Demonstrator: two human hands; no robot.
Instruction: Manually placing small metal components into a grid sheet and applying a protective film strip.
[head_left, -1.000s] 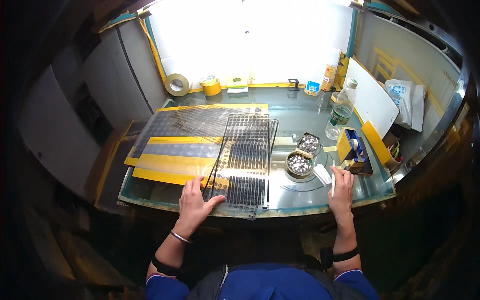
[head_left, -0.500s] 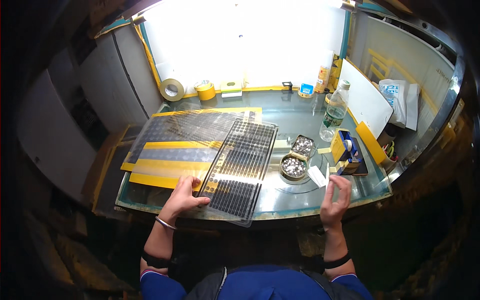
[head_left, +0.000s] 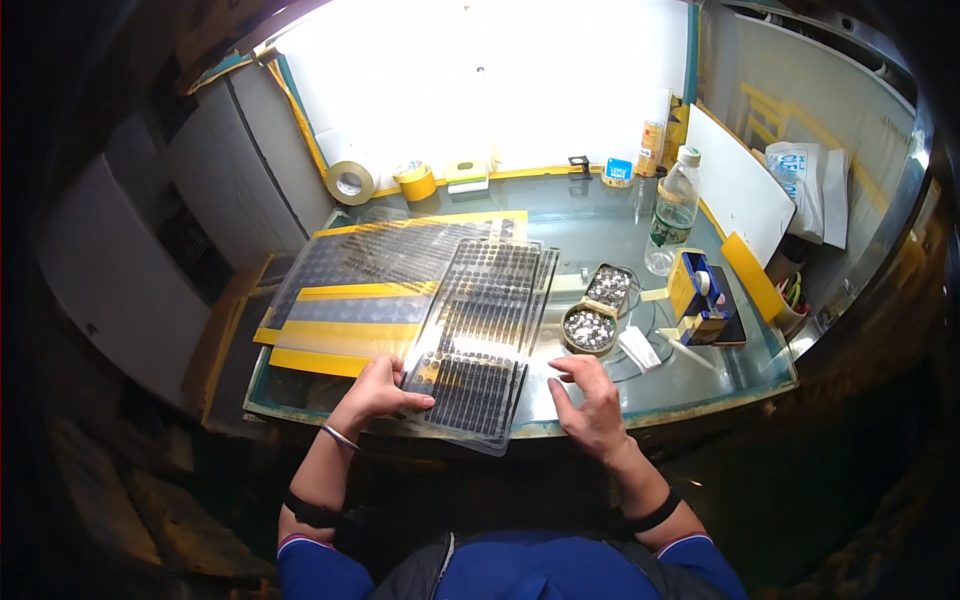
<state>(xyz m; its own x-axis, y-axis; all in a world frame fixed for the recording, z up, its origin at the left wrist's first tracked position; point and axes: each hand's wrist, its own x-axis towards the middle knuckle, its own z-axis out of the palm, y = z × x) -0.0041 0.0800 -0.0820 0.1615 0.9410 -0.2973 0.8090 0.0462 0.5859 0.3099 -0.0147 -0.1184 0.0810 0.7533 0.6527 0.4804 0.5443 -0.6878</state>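
A long clear plastic tray (head_left: 486, 330) with rows of small round parts lies on the glass table (head_left: 600, 225), its near end over the front edge. My left hand (head_left: 378, 390) rests on the tray's near left corner, fingers laid on it. My right hand (head_left: 590, 400) hovers just right of the tray's near end, fingers apart and holding nothing. Two small round tins (head_left: 590, 328) full of tiny silvery parts stand a little beyond my right hand.
Yellow-edged sheets (head_left: 350, 290) with dotted rows lie left of the tray. A plastic water bottle (head_left: 672, 212), a yellow and blue tape holder (head_left: 700, 295), tape rolls (head_left: 352, 183) and a white board (head_left: 740, 195) stand at the back and right.
The view has shifted. My right hand has moved left, from beside the tins toward the tray's near end. My left hand has stayed at the tray's near left corner.
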